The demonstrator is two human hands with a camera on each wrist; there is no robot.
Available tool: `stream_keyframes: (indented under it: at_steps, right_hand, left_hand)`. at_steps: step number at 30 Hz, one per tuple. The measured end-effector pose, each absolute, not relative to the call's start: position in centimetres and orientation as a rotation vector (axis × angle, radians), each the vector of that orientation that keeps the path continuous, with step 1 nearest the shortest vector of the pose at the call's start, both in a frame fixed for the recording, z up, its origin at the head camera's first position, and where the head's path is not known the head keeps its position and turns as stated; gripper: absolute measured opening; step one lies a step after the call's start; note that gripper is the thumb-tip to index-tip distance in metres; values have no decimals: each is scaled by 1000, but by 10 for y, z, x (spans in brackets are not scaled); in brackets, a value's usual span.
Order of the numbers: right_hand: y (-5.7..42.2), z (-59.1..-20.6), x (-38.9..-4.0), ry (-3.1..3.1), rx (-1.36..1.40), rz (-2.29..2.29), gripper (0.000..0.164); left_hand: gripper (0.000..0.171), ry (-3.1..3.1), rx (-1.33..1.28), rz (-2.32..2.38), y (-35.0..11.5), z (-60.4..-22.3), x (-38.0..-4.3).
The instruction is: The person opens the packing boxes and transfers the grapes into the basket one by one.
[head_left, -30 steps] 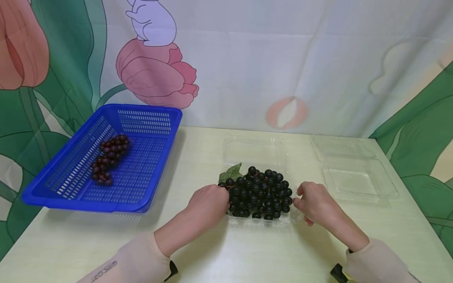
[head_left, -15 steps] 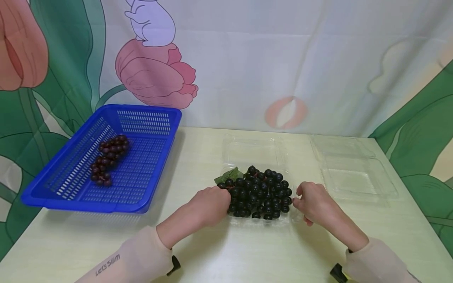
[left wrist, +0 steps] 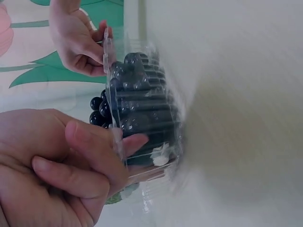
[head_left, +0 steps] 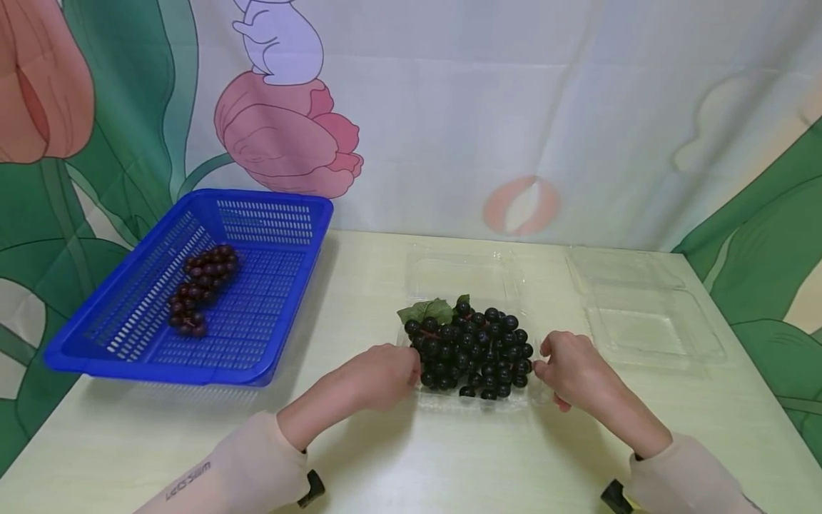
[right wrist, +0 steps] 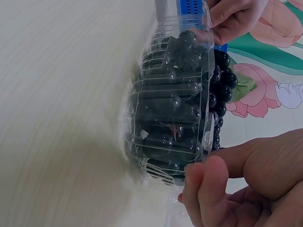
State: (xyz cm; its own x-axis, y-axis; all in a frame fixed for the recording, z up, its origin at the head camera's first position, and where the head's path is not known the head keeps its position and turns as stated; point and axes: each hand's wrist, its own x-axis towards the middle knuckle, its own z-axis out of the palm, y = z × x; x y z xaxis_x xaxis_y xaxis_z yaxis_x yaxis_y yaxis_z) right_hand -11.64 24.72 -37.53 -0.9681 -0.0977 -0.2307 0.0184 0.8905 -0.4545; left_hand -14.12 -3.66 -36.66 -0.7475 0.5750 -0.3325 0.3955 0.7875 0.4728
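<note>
A bunch of black grapes [head_left: 472, 350] with a green leaf [head_left: 427, 311] at its upper left lies in a clear plastic clamshell box [left wrist: 151, 104], its lid laid back behind. The grapes heap above the rim. My left hand [head_left: 385, 375] grips the box's left edge, one fingertip inside the wall against the grapes in the left wrist view. At the opposite end my right hand [head_left: 574, 365] pinches the rim, thumb and fingers meeting on the plastic in the right wrist view.
A blue slotted basket [head_left: 282, 307] stands at the left, holding a dark red bunch of grapes [head_left: 202, 285]. Another clear clamshell box [head_left: 648, 321] lies unfolded at the right. A printed cloth [head_left: 437, 128] hangs behind the table [head_left: 475, 464].
My left hand has drawn down off the upper left grapes to the box's edge. Those grapes and the leaf have shifted, showing more of both. The right hand stays put.
</note>
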Motion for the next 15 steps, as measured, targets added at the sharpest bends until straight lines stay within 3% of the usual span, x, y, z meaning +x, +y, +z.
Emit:
stream_keyframes:
  at_steps: [3,15]
  right_hand:
    - [247,-376,-117,2809,-66,-673,30]
    - [247,-375,-117,2794,-74,-689,26]
  left_hand:
    - [9,2543,653,610,-37,-367,-139]
    - [29,2672,554,974,-40,-376,-144]
